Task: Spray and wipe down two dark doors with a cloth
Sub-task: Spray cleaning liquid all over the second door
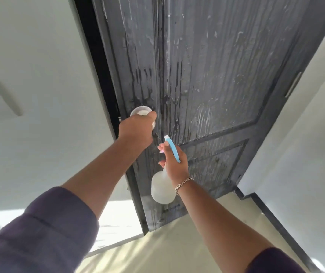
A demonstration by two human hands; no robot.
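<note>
Dark door (216, 75): grey-black panelled leaf filling the upper centre and right of the frame, seen from a steep angle. Surface wet, with dark run marks streaking down near its left edge and pale smears across the raised panel. A narrow metal plate (293, 84) sits on its far right edge.

Door knob (141, 112): round, pale metal, at the left edge of the door, centre of the frame.

Left hand (136, 131): centre of the frame, fingers curled round the door knob and gripping it; the forearm runs down to a dark purple sleeve (45, 229) at the lower left.

Spray bottle (162, 188): translucent white body, blue-and-white head with a pink trigger, just below and right of the knob, nozzle pointing up toward the door. It hangs just in front of the door's lower panel; whether it touches the door cannot be told.

Right hand (175, 164): lower centre, wrapped round the neck of the spray bottle, one finger on the trigger. A chain bracelet (183, 184) circles the wrist.

White wall (29, 75): left of the frame, beside the black door frame (96, 56). Another white wall stands on the right.

Floor (167, 243): pale, bottom centre, with a bright sunlit patch to the left of the door's foot.

Cloth: not seen.
</note>
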